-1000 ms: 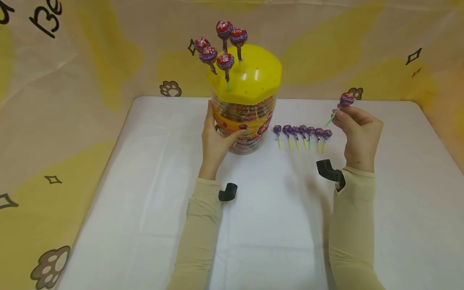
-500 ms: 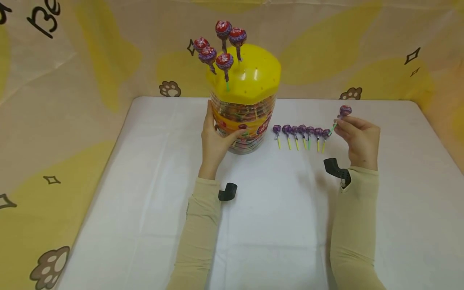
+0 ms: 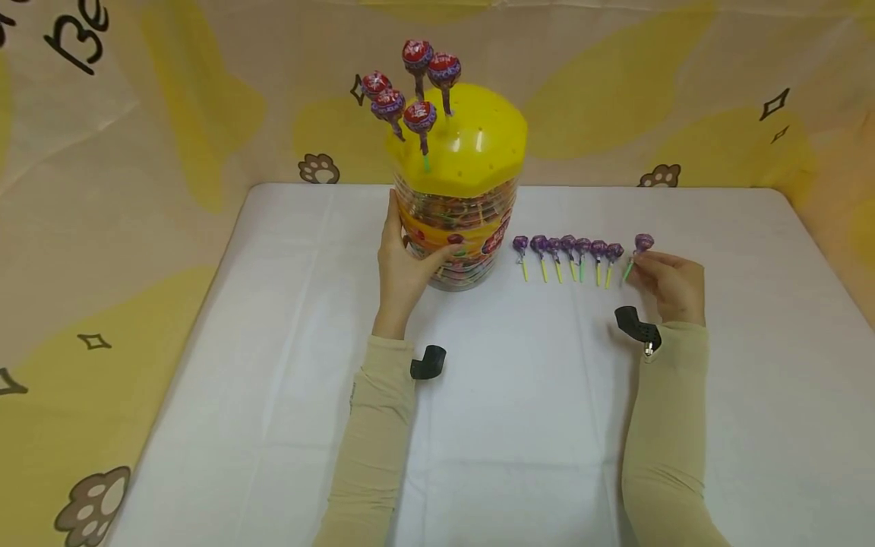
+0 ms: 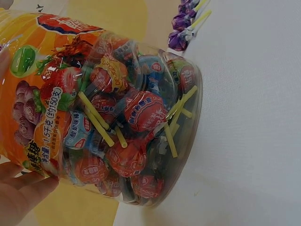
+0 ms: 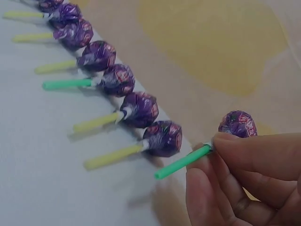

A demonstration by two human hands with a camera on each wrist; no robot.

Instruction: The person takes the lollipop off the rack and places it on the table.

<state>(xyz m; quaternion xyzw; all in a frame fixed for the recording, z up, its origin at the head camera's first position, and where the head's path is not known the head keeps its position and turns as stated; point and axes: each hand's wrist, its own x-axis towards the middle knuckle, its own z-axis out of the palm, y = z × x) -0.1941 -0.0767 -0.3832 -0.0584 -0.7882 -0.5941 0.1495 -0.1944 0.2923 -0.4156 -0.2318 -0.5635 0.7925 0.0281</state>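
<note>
My right hand (image 3: 673, 285) pinches a lollipop (image 3: 644, 242) by its green stick, just under the purple wrapped head. It is beside the right end of a row of purple lollipops (image 3: 582, 246) lying on the table. In the right wrist view the held lollipop's green stick (image 5: 183, 161) points left, toward the row. My left hand (image 3: 405, 270) grips the side of a clear plastic jar (image 3: 456, 220) with a yellow lid (image 3: 488, 140). Several red and purple lollipops (image 3: 420, 118) stand upright in the lid. Wrapped lollipops (image 4: 143, 110) fill the jar in the left wrist view.
The white table (image 3: 519, 425) reaches back to a yellow patterned backdrop (image 3: 615, 83). In the row, most sticks are yellow and one is green. Black wrist cameras sit on both sleeves.
My right hand has come down with the lollipop, from above the row's right end to beside it near the table. The left hand stays on the jar.
</note>
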